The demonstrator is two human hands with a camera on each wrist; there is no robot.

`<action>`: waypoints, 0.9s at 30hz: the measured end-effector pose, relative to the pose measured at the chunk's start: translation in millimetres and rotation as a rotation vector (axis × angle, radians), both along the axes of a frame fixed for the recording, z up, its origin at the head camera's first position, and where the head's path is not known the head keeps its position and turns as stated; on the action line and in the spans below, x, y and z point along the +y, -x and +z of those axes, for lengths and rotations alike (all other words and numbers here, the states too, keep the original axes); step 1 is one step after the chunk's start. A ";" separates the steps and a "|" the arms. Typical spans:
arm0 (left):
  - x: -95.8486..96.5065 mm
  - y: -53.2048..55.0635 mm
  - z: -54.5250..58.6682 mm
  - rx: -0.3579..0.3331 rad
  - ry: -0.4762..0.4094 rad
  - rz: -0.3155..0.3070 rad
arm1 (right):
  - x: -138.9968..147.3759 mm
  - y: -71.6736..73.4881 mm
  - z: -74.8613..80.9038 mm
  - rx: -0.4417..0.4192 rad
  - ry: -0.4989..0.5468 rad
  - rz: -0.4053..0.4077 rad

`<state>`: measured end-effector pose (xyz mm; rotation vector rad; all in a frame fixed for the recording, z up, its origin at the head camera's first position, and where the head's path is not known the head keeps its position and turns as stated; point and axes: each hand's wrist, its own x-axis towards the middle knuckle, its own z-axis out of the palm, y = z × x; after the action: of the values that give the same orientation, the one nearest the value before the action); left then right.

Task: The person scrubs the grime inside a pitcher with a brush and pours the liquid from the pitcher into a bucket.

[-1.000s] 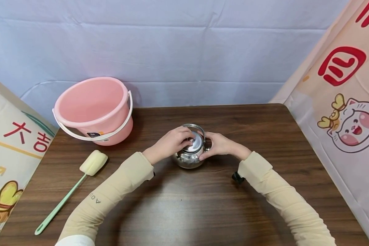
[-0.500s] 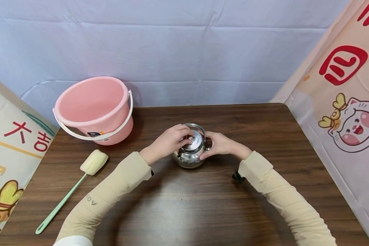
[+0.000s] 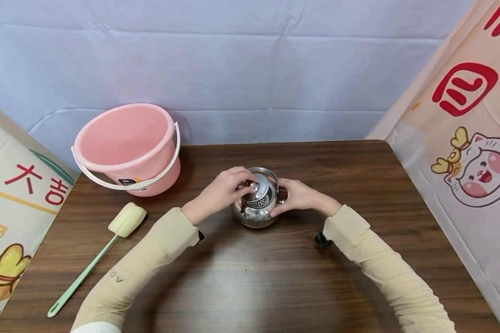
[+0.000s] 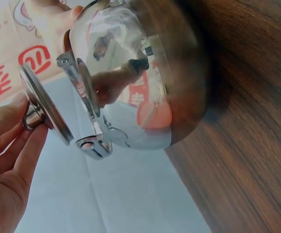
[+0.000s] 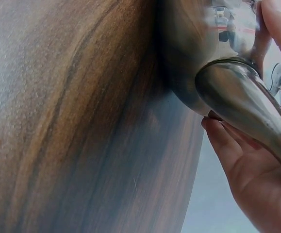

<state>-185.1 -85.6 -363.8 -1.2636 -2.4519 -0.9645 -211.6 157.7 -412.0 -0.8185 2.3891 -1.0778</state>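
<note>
A shiny steel teapot [image 3: 254, 216] stands upright on the table, its hoop handle [image 3: 266, 170] raised. My left hand [image 3: 222, 189] pinches the knob of the round metal lid [image 3: 260, 185], which is lifted off and tilted over the opening. Below the lid a perforated strainer [image 3: 261, 202] shows in the mouth. In the left wrist view the lid [image 4: 44, 104] hangs apart from the pot's rim. On the right side, my right hand [image 3: 300, 196] holds the teapot's body, thumb in front. The right wrist view shows the spout [image 5: 242, 97] between the thumb and the other fingers.
A pink bucket [image 3: 166, 171] with a white handle stands at the back left of the wooden table [image 3: 337, 166]. In front of it lies a sponge brush [image 3: 127, 220] with a long green handle. Cloth backdrops [image 3: 275, 83] rise behind and at both sides.
My left hand has raised the lid from the teapot and drawn it slightly left, uncovering the strainer. The right hand and the pot have stayed in place.
</note>
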 end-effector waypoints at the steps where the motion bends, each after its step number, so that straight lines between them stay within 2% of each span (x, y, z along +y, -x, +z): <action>1: -1.1 0.0 0.1 -0.006 -0.013 0.002 | 0.1 -0.1 0.0 0.002 -0.003 -0.001; 11: -14.5 -2.8 1.7 -0.035 -0.070 0.032 | 0.4 -1.4 2.4 -0.001 -0.013 -0.016; 27: -38.1 -14.9 9.2 -0.003 -0.073 0.106 | -0.3 -2.1 3.2 0.029 -0.003 -0.002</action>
<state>-170.1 -123.7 -354.6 -1.0973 -2.4347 -1.0183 -209.6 157.4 -408.8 -0.8371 2.4152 -1.0699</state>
